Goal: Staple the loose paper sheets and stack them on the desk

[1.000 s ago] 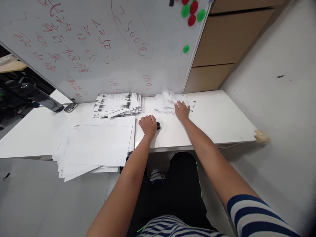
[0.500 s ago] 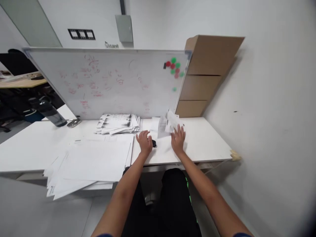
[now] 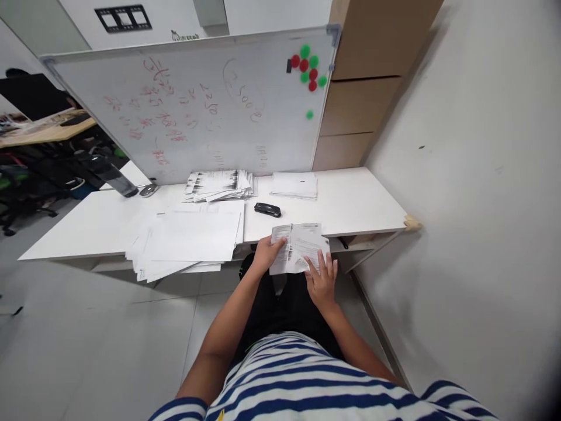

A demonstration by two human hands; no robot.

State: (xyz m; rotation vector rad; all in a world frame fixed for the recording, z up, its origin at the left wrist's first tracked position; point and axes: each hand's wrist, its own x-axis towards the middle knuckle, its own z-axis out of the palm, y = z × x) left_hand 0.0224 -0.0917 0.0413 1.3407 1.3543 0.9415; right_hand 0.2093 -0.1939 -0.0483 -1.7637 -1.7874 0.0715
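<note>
One dark bottle (image 3: 111,175) stands toward the left end of the white desk (image 3: 83,225); a stray elbow could tip it onto the papers. The broad pile of sheets (image 3: 193,237) to its right overhangs the front edge with corners fanned, so a brush from the left forearm could drag some to the floor. Behind it, the printed stack (image 3: 218,185) has uneven edges and could slump if bumped. Next come the black stapler (image 3: 267,209), flat on the desk and touched by neither hand, and the left hand (image 3: 265,255), its thumb pressed on the left edge of the held sheets (image 3: 302,245), above the lap at the desk's front edge. Those sheets sit askew, so a slack pinch could let one slide out. A small squared stack (image 3: 293,184) lies farther back. The right hand (image 3: 322,285) has its fingers spread across the held sheets' lower right corner; whether its thumb grips beneath, I cannot tell, but pulling against the left hand could crease or tear the paper.
</note>
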